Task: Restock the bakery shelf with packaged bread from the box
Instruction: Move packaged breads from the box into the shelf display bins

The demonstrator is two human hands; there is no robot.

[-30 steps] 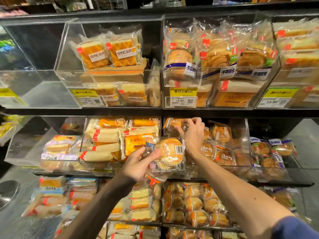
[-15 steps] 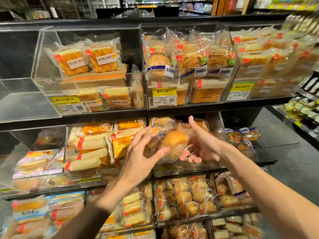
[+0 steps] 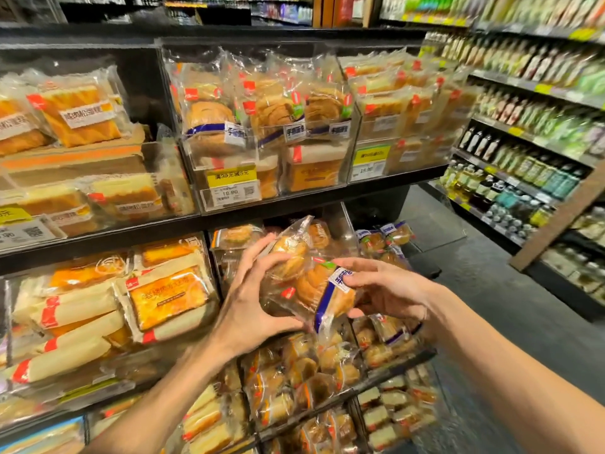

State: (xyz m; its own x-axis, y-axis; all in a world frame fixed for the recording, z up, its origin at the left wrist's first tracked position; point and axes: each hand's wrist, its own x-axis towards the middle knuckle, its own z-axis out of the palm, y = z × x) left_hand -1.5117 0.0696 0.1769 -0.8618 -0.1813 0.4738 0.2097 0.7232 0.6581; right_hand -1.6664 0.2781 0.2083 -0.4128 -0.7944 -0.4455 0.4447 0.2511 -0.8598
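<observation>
Two clear packs of round bread (image 3: pixel 307 283) sit between my hands in front of the middle shelf's acrylic bin (image 3: pixel 340 221). My left hand (image 3: pixel 252 299) cups them from the left and below, fingers curled round the plastic. My right hand (image 3: pixel 386 290) pinches the pack with the blue-and-white label at its right end. The upper pack leans against the lower one. The bakery shelf (image 3: pixel 294 199) runs across the view, stacked with wrapped loaves and cakes. No box shows in this view.
Acrylic bins above hold twisted bread packs (image 3: pixel 262 109) with a yellow price tag (image 3: pixel 229 178). Cake packs (image 3: pixel 167 296) fill the bin to the left. A bottle-lined shelf (image 3: pixel 523 142) flanks the aisle at right, with dark floor (image 3: pixel 491 290) between.
The view has swung right and down the aisle. My right hand came off the bin and now pinches the labelled pack; both hands hold the bread further out from the shelf.
</observation>
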